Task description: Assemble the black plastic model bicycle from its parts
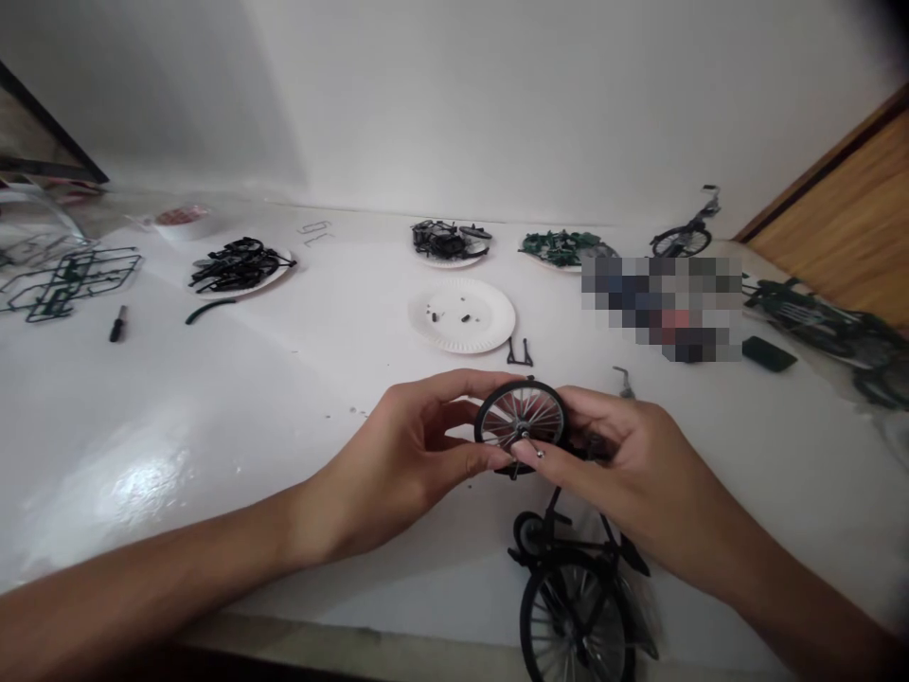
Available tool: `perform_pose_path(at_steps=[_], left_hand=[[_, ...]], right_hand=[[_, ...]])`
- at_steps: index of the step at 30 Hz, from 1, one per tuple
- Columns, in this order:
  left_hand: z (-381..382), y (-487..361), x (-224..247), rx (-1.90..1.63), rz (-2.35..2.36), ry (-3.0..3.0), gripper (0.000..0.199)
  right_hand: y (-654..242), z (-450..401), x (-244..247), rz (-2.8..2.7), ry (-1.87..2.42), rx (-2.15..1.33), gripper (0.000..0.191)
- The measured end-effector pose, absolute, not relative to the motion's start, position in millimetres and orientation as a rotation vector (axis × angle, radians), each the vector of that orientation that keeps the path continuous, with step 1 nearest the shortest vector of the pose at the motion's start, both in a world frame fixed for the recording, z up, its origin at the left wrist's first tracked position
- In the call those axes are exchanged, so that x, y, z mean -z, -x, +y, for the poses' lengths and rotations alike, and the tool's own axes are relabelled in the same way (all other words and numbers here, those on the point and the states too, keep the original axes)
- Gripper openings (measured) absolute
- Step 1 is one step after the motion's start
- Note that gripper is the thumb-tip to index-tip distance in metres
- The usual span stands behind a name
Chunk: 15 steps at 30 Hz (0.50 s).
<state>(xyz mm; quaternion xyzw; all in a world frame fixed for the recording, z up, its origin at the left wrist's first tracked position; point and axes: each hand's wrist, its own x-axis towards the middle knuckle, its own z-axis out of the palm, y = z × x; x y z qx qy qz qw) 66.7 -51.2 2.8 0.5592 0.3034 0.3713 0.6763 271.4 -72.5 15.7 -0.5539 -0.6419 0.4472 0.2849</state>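
Note:
A small spoked wheel with a black tyre is held between my two hands. My left hand grips its left side, fingers behind and thumb at the lower rim. My right hand has its thumb at the hub, with its other fingers behind the wheel and partly hidden. Below that wheel a black model bicycle frame extends toward the table's front edge, with a second spoked wheel at its lower end. Just beyond my hands lies a small black forked part.
A white paper plate holds a few tiny parts. Behind are plates of black parts and green parts. Black parts, a screwdriver and green frames lie left. A model bicycle stands back right.

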Motion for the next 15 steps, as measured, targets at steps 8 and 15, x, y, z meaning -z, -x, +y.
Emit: perform_pose_path(at_steps=[8,15], left_hand=[[-51.1,-67.5,-6.1,-0.801,0.743,-1.302,0.043],[-51.2,-68.3,-8.4,-0.760,0.707,-1.349,0.044]], right_hand=[[-270.9,-71.4,-14.6,-1.735,1.506,-1.216,0.015],[-270.2,-72.8,-12.6,-1.689,1.429,-1.265,0.007]])
